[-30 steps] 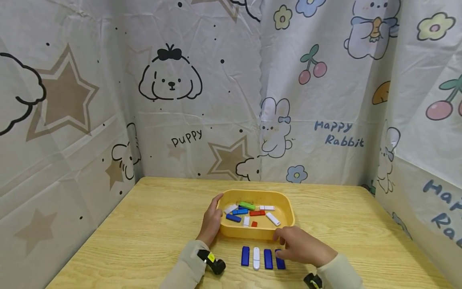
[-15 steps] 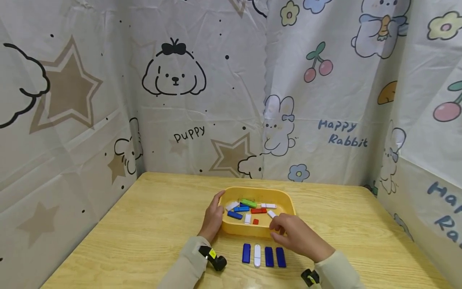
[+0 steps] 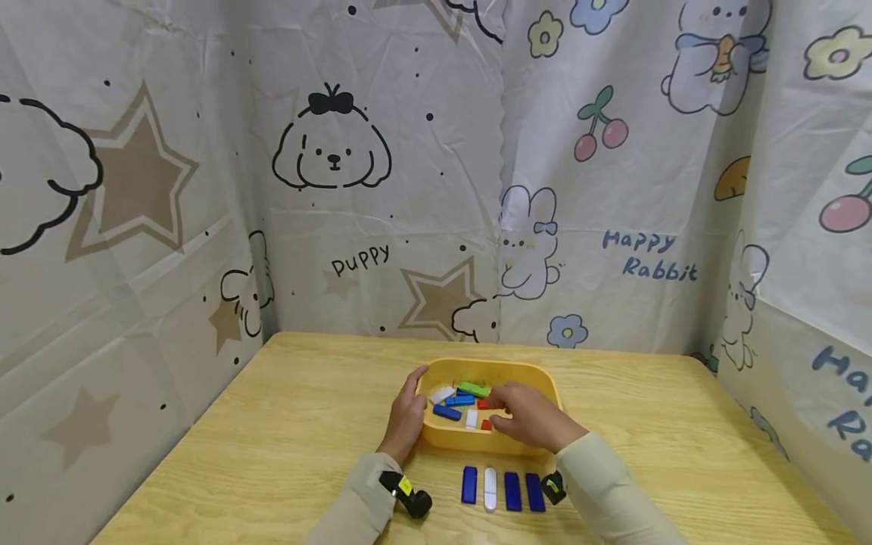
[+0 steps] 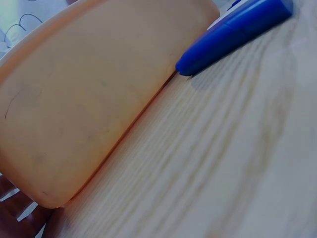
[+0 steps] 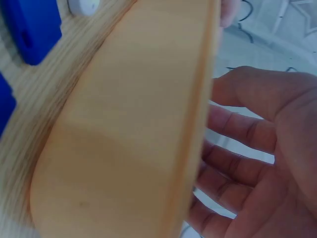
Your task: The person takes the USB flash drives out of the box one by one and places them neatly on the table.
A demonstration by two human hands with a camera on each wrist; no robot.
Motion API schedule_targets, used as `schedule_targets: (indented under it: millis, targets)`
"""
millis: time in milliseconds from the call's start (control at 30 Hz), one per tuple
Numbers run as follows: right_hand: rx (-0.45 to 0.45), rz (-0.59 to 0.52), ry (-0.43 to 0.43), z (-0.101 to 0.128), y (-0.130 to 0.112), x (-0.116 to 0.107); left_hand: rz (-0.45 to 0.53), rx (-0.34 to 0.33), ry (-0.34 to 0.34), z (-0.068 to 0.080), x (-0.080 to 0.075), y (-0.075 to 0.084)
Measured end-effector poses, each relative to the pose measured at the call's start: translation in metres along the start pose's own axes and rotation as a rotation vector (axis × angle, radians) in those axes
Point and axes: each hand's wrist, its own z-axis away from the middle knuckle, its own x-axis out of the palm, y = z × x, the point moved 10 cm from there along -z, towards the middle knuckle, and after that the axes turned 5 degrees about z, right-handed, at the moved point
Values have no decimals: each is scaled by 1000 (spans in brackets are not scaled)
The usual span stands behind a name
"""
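A yellow plastic bin point(image 3: 477, 440) holds several USB sticks, among them a green stick point(image 3: 473, 390), a dark blue stick point(image 3: 446, 412) and a white stick point(image 3: 471, 418). My left hand point(image 3: 403, 416) grips the bin's left side, a fingertip at the rim; in the left wrist view its fingers point(image 4: 22, 213) show at the bin's corner. Over the front wall, my right hand point(image 3: 534, 416) reaches in above the sticks at the right. The right wrist view shows its fingers bent loosely and spread, their tips hidden behind the bin wall point(image 5: 124, 124).
In front of the bin, USB sticks lie side by side on the wooden table point(image 3: 272, 454): a white stick point(image 3: 490, 490) among blue ones, such as the leftmost blue stick point(image 3: 469, 485). Printed curtains point(image 3: 409, 189) stand behind and at both sides.
My right hand has moved from the bin's front right edge up and leftward into the bin, now covering the sticks at the right. The left hand stays on the bin's side.
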Motion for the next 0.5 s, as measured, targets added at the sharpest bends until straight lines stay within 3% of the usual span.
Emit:
schedule_targets:
  millis: [267, 500]
  targets:
    - [69, -55, -69, -24, 9, 23, -3, 4, 0, 2, 1, -2]
    - [109, -36, -55, -38, 16, 39, -7, 6, 4, 1, 1, 0]
